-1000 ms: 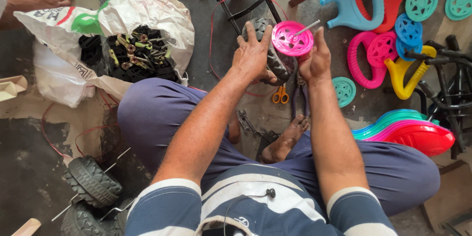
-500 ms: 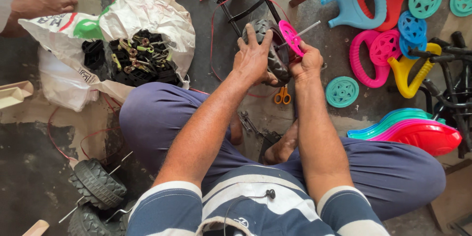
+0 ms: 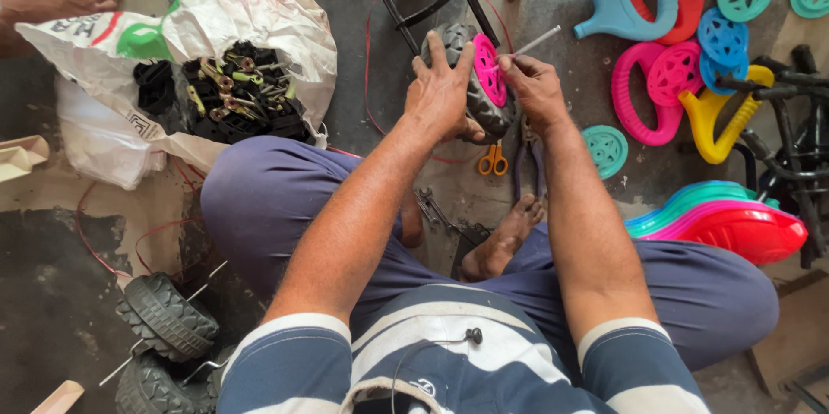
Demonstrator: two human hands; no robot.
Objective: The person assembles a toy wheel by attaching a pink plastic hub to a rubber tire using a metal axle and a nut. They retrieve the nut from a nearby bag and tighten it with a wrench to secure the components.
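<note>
The left hand wraps its spread fingers over the black toy wheel, holding it on edge above the floor so its pink hub faces the right hand. The right hand is closed on a thin metal axle rod at the hub. Orange-handled scissors lie just below the wheel, and an open white sack of black parts lies well to its left.

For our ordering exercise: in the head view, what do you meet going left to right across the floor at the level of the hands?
White plastic sack of small black parts → left hand → black toy wheel with pink hub → right hand → pink plastic ring handle → yellow plastic Y-shaped piece.
</note>
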